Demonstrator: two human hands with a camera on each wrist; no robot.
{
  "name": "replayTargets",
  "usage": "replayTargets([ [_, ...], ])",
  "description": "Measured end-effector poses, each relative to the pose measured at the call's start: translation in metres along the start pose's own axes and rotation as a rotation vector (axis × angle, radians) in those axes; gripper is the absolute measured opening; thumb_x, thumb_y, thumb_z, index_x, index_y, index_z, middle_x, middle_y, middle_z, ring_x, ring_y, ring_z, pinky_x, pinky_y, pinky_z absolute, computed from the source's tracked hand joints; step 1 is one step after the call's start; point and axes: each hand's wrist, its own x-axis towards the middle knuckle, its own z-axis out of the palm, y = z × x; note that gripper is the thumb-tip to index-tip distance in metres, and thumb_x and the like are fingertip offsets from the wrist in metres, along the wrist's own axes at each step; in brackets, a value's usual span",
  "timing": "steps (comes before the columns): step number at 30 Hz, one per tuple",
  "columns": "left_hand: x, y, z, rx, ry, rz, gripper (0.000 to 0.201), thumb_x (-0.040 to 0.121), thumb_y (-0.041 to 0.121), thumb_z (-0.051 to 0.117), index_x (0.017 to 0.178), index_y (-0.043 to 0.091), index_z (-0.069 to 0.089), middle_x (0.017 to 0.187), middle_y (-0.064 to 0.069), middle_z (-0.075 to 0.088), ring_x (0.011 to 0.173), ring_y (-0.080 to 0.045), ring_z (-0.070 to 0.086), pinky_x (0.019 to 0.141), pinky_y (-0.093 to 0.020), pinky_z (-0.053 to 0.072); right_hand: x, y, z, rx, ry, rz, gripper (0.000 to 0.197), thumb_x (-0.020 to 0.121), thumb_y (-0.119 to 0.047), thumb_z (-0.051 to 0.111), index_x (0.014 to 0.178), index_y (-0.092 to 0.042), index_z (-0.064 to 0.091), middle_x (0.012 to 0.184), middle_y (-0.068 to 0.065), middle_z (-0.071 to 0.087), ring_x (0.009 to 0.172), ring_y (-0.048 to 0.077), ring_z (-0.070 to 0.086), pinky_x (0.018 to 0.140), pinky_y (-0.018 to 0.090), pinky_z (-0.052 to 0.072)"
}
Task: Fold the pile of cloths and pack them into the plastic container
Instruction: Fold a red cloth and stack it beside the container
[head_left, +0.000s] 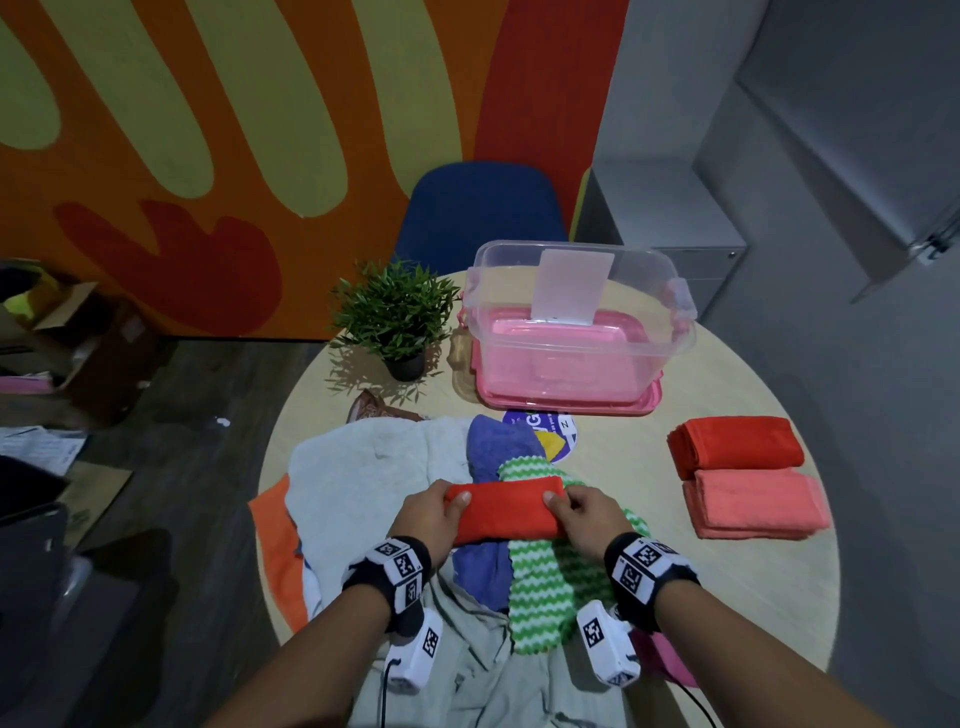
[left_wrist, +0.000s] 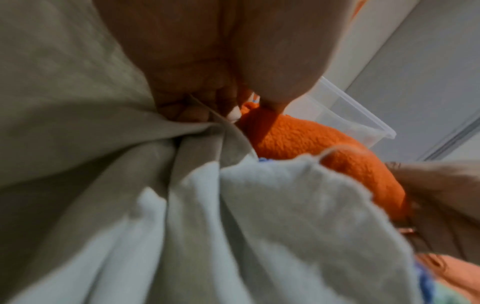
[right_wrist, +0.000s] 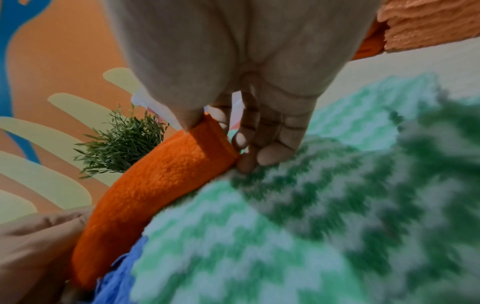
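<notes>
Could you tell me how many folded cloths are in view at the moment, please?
3: a red one and a salmon one on the table's right, and a red-orange one held in both hands over the pile.

A round, pale wood table (head_left: 727, 597) loaded with cloths and a storage box.

Far side: a clear plastic container (head_left: 582, 332) standing on its pink lid (head_left: 571, 402), with a small potted plant (head_left: 396, 317) just to its left. On the right lie two folded cloths, touching — a red one (head_left: 735, 446) farther off, a salmon one (head_left: 753, 503) nearer. The near left is covered by a loose pile of cloths (head_left: 395, 493) — white, orange, blue, green zigzag, beige — partly hiding a round sticker (head_left: 550, 434) at the centre.
</notes>
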Motion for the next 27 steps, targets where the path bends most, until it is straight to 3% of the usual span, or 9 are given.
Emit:
replayTargets([
  [3,0.001,0.000,0.001,0.112,-0.031,0.026,0.044,0.101,0.050,0.035,0.110,0.012,0.057,0.109,-0.010,0.066,0.098,-0.027,0.062,0.086,-0.039,0.050,0.000,-0.005,-0.001,0.045,0.020,0.010,0.037,0.094,-0.045,0.060,0.076,-0.016,0.049,0.071,-0.001,0.056,0.066,0.016,0.053,0.058,0.025,0.037],
  [6,-0.002,0.002,0.000,0.087,-0.036,0.012,0.039,0.103,0.047,0.031,0.110,0.013,0.048,0.105,-0.011,0.064,0.094,-0.029,0.062,0.083,-0.039,0.050,-0.002,-0.012,-0.006,0.171,-0.006,0.006,0.032,0.085,-0.048,0.073,0.102,-0.026,0.056,0.089,-0.009,0.064,0.080,0.007,0.062,0.066,0.018,0.045],
  [9,-0.006,0.005,-0.007,0.069,-0.010,0.013,0.033,0.102,0.046,0.034,0.116,0.018,0.045,0.103,-0.010,0.064,0.091,-0.029,0.063,0.080,-0.038,0.051,-0.002,-0.013,-0.011,0.403,-0.107,-0.006,0.052,0.075,-0.039,0.085,0.117,-0.023,0.059,0.097,0.000,0.073,0.088,0.016,0.072,0.082,0.032,0.059],
  [11,-0.009,0.009,-0.012,0.076,0.036,0.043,0.031,0.102,0.047,0.035,0.116,0.021,0.045,0.103,-0.007,0.065,0.090,-0.027,0.064,0.081,-0.039,0.052,-0.001,-0.012,-0.015,0.443,-0.158,-0.045,0.044,0.075,-0.034,0.086,0.111,-0.017,0.068,0.098,0.003,0.076,0.091,0.019,0.073,0.089,0.043,0.058],
  [14,-0.015,0.022,-0.018,0.052,0.103,0.114,0.029,0.102,0.048,0.032,0.117,0.027,0.044,0.103,0.000,0.065,0.090,-0.023,0.063,0.081,-0.040,0.053,-0.004,-0.010,-0.021,0.481,-0.132,-0.093,0.042,0.072,-0.045,0.083,0.102,-0.019,0.071,0.100,0.002,0.076,0.096,0.023,0.072,0.094,0.049,0.055],
  [17,-0.020,0.040,-0.017,-0.013,0.069,0.190,0.033,0.100,0.051,0.034,0.125,0.032,0.043,0.110,0.001,0.065,0.096,-0.021,0.063,0.086,-0.039,0.053,-0.012,-0.005,-0.030,0.587,-0.102,-0.076,0.045,0.076,-0.041,0.080,0.109,-0.015,0.063,0.108,0.013,0.072,0.098,0.030,0.071,0.089,0.054,0.056],
  [21,-0.025,0.068,-0.004,-0.033,-0.103,0.264,0.045,0.098,0.050,0.047,0.138,0.035,0.036,0.114,0.002,0.060,0.101,-0.020,0.063,0.084,-0.027,0.047,-0.030,0.017,-0.055,0.685,-0.079,-0.055,0.033,0.091,-0.023,0.069,0.121,-0.018,0.057,0.114,0.015,0.067,0.091,0.026,0.073,0.071,0.044,0.061],
  [25,-0.022,0.095,0.032,-0.012,-0.215,0.318,0.029,0.100,0.042,0.047,0.125,0.028,0.044,0.108,0.000,0.065,0.092,-0.017,0.063,0.081,-0.033,0.052,-0.050,0.061,-0.082,0.613,-0.022,-0.008,0.043,0.075,-0.059,0.076,0.102,-0.026,0.066,0.098,0.010,0.074,0.085,0.026,0.072,0.071,0.042,0.057],
  [27,-0.019,0.112,0.057,0.037,-0.242,0.336,0.027,0.101,0.041,0.047,0.123,0.026,0.045,0.111,-0.003,0.065,0.095,-0.019,0.063,0.083,-0.034,0.052,-0.060,0.083,-0.097,0.588,0.001,0.049,0.035,0.083,-0.050,0.074,0.101,-0.022,0.066,0.093,0.013,0.074,0.076,0.029,0.071,0.062,0.038,0.055],
])
